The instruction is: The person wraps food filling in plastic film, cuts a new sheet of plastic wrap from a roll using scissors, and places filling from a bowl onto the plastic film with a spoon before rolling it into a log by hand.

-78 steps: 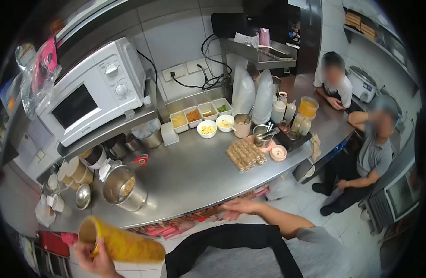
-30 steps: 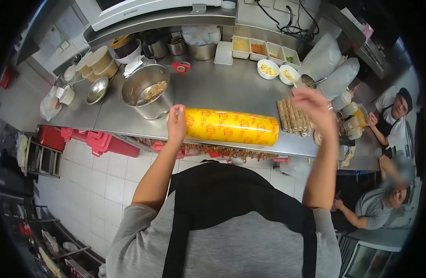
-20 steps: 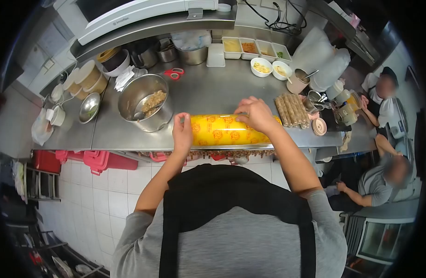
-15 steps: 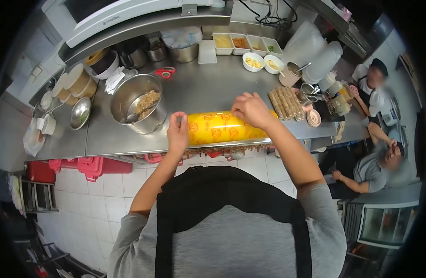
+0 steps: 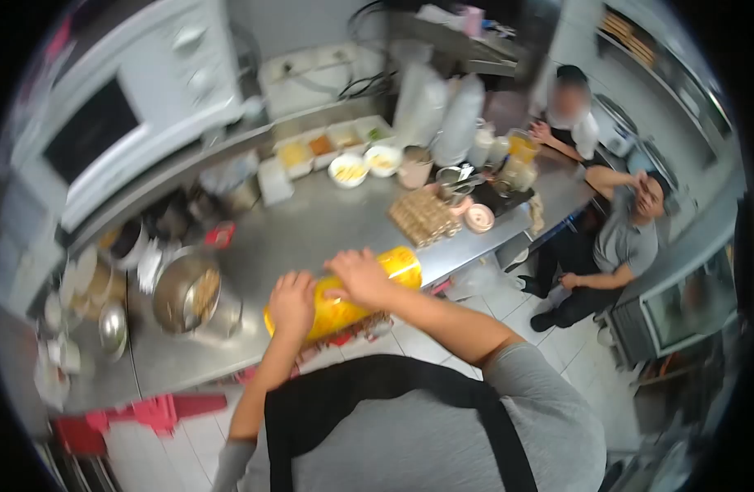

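Note:
A yellow roll of plastic film with red print (image 5: pixel 401 266) lies along the front edge of the steel counter. My left hand (image 5: pixel 291 302) is over its left part, fingers curled over the top. Close beside it, my right hand (image 5: pixel 359 279) grips the middle of the roll, its thumb on the near side. The palms and the film under them are hidden. To the right, beyond the roll, lies a row of wrapped, brownish sticks (image 5: pixel 424 216). A deep steel pot (image 5: pixel 170 287) holding brown food and a spoon stands to the left.
White tubs of ingredients (image 5: pixel 295 157) line the back, with two white bowls (image 5: pixel 348 170) before them. Red scissors (image 5: pixel 220 234) lie behind the pot. Cups and bottles crowd the right end. Two people (image 5: pixel 623 238) are at the right; pink bins (image 5: pixel 159 414) stand below the counter.
My view has swung to the right. My left hand has come from the roll's left end onto its top, and my hands are closer together.

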Available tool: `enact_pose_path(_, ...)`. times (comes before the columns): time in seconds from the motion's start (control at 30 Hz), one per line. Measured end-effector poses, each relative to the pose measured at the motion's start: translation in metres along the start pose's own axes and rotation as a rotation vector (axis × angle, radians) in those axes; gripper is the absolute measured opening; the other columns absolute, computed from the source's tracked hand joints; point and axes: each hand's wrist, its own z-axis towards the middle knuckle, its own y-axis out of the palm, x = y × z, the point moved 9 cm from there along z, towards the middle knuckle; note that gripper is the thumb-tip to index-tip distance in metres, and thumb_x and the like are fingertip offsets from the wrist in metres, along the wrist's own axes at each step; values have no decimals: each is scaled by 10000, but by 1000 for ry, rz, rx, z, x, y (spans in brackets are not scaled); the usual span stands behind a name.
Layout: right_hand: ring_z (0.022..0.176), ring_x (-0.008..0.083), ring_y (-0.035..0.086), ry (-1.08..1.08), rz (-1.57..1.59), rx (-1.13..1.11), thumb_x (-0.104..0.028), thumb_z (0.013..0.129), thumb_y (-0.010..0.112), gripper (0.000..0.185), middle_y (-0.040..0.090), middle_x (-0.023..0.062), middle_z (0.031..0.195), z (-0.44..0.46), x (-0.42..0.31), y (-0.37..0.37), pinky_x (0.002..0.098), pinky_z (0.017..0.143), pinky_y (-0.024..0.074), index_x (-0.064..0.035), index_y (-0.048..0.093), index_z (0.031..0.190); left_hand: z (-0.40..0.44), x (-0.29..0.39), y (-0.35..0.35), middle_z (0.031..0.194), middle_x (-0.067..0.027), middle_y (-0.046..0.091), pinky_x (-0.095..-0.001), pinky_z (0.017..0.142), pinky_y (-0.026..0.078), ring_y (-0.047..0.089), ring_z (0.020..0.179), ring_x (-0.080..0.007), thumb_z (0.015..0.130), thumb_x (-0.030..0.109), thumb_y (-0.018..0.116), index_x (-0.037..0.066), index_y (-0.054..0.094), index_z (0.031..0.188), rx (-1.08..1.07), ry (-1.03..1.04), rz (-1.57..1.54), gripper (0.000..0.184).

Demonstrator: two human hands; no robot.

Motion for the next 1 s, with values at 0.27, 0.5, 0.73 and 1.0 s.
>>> enact_pose_path(0.27, 869, 253, 600, 43, -112, -173, -323, 846, 601, 184, 614, 40, 849, -26, 69, -15, 422, 772, 456, -152, 633, 909, 11, 4, -6, 758, -103, 572, -425, 597, 499, 612, 653, -311, 835, 234, 682, 125, 623, 827, -115, 110, 89, 125)
enact_pose_path(0.5, 776, 311, 650, -34, 56, -222, -402, 862, 589, 253, 641, 81, 825, -11, 97, -12, 444, 678, 498, -151, 618, 881, 8, -24, -6, 757, -113, 584, -411, 602, 484, 608, 681, -313, 760, 94, 723, 52, 646, 812, -410, 2, -173, 102)
enact_pose_path(0.73, 820, 315, 642, -115, 528, -311, -349, 824, 671, 256, 650, 82, 837, -27, 102, -20, 424, 696, 499, -95, 639, 834, -15, -20, -19, 814, -138, 610, -462, 701, 489, 604, 820, -356, 844, 116, 615, 76, 600, 860, -183, -2, 152, 45)
enact_pose_path(1.0, 779, 291, 604, -44, 237, -71, -192, 829, 672, 124, 604, 91, 826, -47, 115, -45, 412, 700, 496, -80, 621, 813, -28, -13, -45, 826, -166, 624, -444, 718, 497, 606, 802, -363, 815, 46, 624, 30, 649, 883, -168, -39, 48, 74)
